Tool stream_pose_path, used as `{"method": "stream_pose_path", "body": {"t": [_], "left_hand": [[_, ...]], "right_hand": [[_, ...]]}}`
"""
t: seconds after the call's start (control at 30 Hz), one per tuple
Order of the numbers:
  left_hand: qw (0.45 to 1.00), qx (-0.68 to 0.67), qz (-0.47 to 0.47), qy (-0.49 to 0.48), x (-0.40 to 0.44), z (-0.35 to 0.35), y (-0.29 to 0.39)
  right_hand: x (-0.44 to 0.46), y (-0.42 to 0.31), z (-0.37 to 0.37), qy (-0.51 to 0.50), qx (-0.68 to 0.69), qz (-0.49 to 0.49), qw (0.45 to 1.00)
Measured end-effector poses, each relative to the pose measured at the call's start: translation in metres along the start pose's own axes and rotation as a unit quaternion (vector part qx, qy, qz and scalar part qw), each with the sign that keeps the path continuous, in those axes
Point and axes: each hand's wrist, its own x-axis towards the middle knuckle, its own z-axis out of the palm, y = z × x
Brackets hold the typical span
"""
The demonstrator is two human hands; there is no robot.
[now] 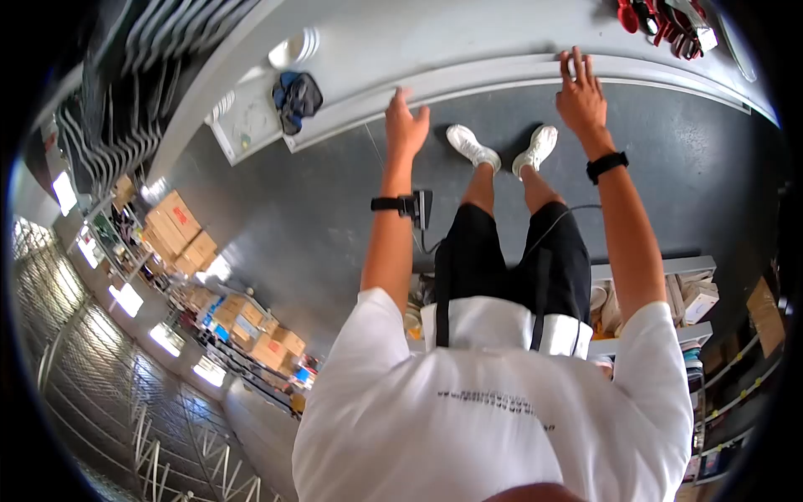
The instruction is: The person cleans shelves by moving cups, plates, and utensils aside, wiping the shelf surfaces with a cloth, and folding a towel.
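Note:
My left hand [406, 127] reaches forward with its thumb apart from the fingers and holds nothing. Its fingertips are near the pale front edge of a long shelf [468, 82]. Farther right, my right hand [582, 99] has its fingers spread over the same edge, seemingly touching it, with nothing gripped. Left of my left hand, a dark blue and black cloth-like bundle [298, 100] lies on the shelf. Beyond my right hand sit several red and black utensils [669, 25].
White dishes [293, 48] and a shallow white tray [249, 125] are at the upper left. Stacked cardboard boxes [173, 224] stand on the left. A low shelf with goods [698, 301] is behind my legs. My white shoes [474, 148] are on the grey floor [335, 192].

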Motion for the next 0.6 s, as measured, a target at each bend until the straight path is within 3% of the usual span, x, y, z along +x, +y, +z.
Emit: {"method": "stream_pose_path", "body": {"t": [0.1, 0.17, 0.23, 0.33, 0.4, 0.5, 0.53, 0.57, 0.6], "left_hand": [[0.982, 0.032, 0.068, 0.173, 0.025, -0.031, -0.056], [0.974, 0.068, 0.019, 0.214, 0.039, -0.066, -0.079], [0.959, 0.093, 0.031, 0.266, 0.05, -0.095, -0.108], [0.939, 0.087, -0.004, 0.333, 0.064, -0.125, -0.132], [0.918, 0.087, 0.008, 0.386, 0.076, -0.123, -0.155], [0.943, -0.01, 0.016, 0.333, 0.078, -0.112, -0.172], [0.932, -0.039, -0.024, 0.36, 0.072, -0.116, -0.164], [0.963, -0.004, -0.081, 0.256, 0.066, -0.124, -0.143], [0.98, 0.025, -0.132, 0.147, 0.058, -0.128, -0.131]], "right_hand": [[0.011, 0.001, -0.014, -0.067, -0.034, 0.017, 0.997], [0.015, 0.001, -0.019, -0.084, -0.043, 0.031, 0.995], [0.019, -0.003, -0.027, -0.109, -0.057, 0.027, 0.992], [0.034, -0.016, -0.051, -0.202, -0.031, 0.104, 0.973], [0.045, 0.006, -0.038, -0.196, -0.073, 0.071, 0.975], [0.066, 0.018, -0.04, -0.229, -0.133, 0.023, 0.964], [0.074, 0.007, -0.047, -0.236, -0.166, 0.029, 0.957], [0.093, 0.008, -0.05, -0.293, -0.168, 0.052, 0.94], [0.117, 0.033, -0.037, -0.235, -0.213, -0.171, 0.933]]}}
